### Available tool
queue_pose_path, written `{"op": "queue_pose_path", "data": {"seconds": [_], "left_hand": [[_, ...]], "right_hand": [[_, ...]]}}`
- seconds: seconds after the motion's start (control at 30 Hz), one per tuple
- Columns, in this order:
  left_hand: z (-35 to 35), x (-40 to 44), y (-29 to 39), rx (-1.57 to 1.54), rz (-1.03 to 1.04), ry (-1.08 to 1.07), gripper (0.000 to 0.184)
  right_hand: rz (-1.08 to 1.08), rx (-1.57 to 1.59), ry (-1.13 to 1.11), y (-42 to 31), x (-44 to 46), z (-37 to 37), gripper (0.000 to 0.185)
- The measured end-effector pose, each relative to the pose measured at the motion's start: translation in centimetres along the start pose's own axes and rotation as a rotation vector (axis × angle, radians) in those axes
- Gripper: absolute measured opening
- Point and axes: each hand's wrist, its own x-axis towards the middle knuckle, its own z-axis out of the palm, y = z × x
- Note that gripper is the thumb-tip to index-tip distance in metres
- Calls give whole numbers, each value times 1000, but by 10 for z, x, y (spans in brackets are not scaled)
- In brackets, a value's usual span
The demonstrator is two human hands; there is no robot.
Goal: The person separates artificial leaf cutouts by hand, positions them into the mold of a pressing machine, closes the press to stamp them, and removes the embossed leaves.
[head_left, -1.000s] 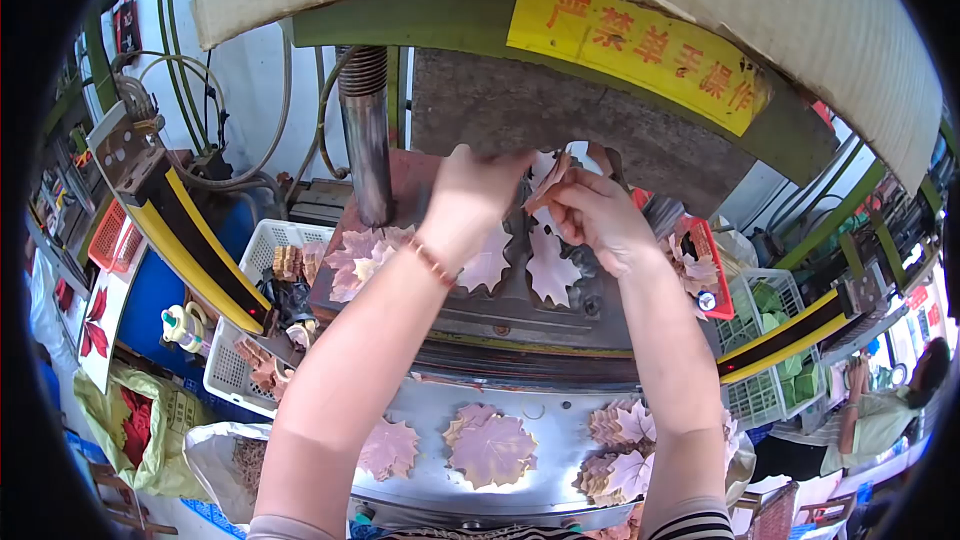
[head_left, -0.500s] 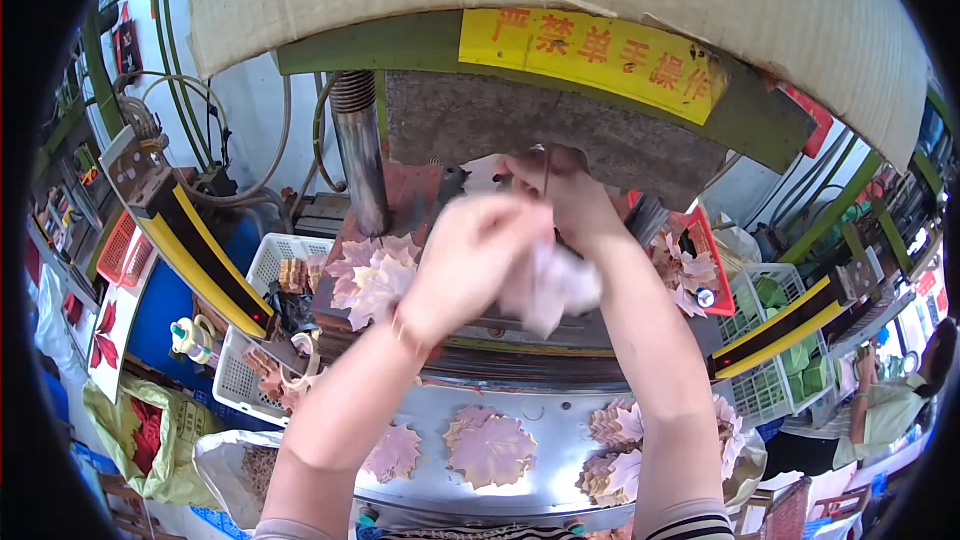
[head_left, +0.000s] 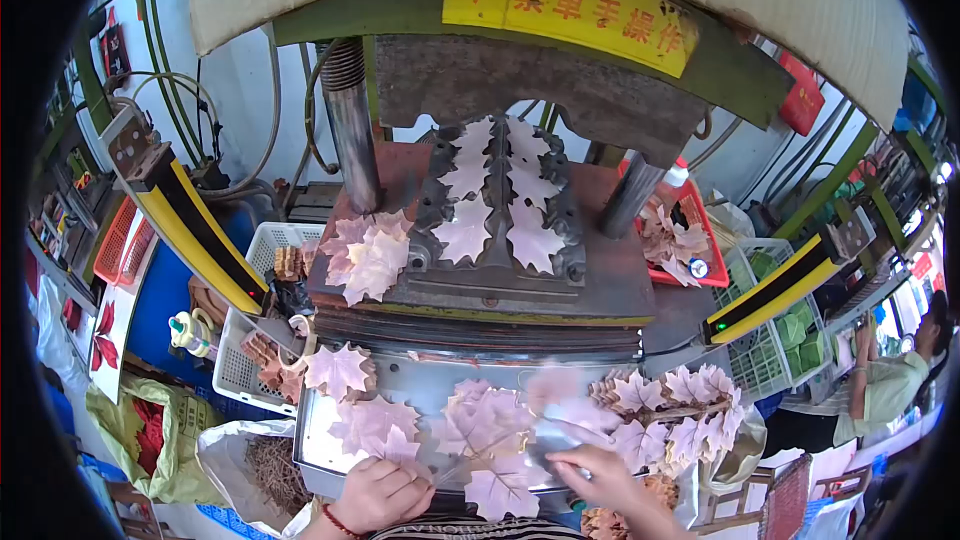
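My left hand (head_left: 386,492) is at the front of the metal tray, fingers curled closed. Whatever it may grip is hidden; a pink maple leaf (head_left: 375,427) lies just beyond it. Between my hands, another leaf (head_left: 501,487) lies over the tray's front edge. My right hand (head_left: 598,478) is to its right, its fingers stretched leftwards and slightly apart. A motion-smeared pink leaf (head_left: 572,410) shows just past those fingers, and I cannot make out contact. Leaves lie in two rows on the dark metal mould (head_left: 490,278) of the press.
Stacked leaves (head_left: 640,443) fill the tray's right side. Leaves (head_left: 368,255) lie left of the mould. Yellow-and-black bars (head_left: 205,235) flank the press, under its raised upper plate (head_left: 530,80). A red basket (head_left: 712,240) stands at right, a white basket (head_left: 250,365) at left.
Both hands have come back from the press to the tray, uncovering the mould and its leaves. The pink bundle formerly between my hands is gone from there. More leaves lie at the tray's left.
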Motion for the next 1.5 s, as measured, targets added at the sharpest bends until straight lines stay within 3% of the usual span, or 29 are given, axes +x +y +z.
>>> {"op": "queue_pose_path", "data": {"seconds": [0.17, 0.3, 1.13, 1.23, 1.37, 1.5], "left_hand": [[38, -38, 2, -60, -170, 51, 16], [50, -45, -2, 8, -223, 99, 17], [54, -44, 2, -34, -307, 63, 9], [47, -37, 6, -88, -334, 62, 12], [28, -22, 11, -109, -336, 47, 17], [25, -10, 15, -96, -264, 9, 18]], "right_hand": [[-111, -397, 261, 10, -43, 51, 20], [-124, -566, 284, 18, -42, 61, 21], [-120, -509, 376, 27, -51, 66, 27], [-166, -372, 355, 25, -51, 57, 26], [-218, -271, 511, 1, -36, 31, 29], [-163, -357, 318, -4, 24, 10, 35]]}}
